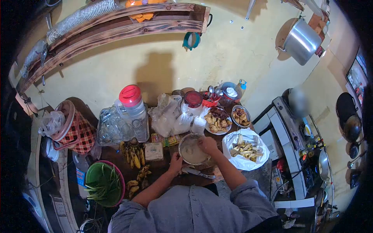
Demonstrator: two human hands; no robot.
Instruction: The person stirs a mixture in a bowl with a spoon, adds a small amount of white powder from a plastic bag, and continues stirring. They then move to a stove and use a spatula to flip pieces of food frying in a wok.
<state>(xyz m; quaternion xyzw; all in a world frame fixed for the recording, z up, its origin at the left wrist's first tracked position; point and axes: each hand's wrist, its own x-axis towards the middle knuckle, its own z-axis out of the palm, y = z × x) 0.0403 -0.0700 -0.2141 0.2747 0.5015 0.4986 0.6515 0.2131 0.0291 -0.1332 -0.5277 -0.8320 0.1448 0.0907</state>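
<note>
A round bowl (181, 146) of pale, thick batter (194, 154) stands on the dark table in front of me. My left hand (175, 162) is closed at the bowl's lower left rim. Over the right side of the batter, my right hand (208, 145) has its fingers curled downward; what they hold, if anything, is too small to make out. A knife (199, 173) lies just below the bowl. To the left are a square packet (154, 151) and ripe bananas (135, 155). A white bag (255, 163) of banana peels (246, 151) sits to the right.
Behind the bowl stand a plate of fried pieces (217, 123), a smaller dish (241, 116), plastic bags (165, 114) and a red-lidded jug (132, 101). A tray of glasses (116, 126) is at left, near a green basin (101, 182). The stove (289, 116) is at right.
</note>
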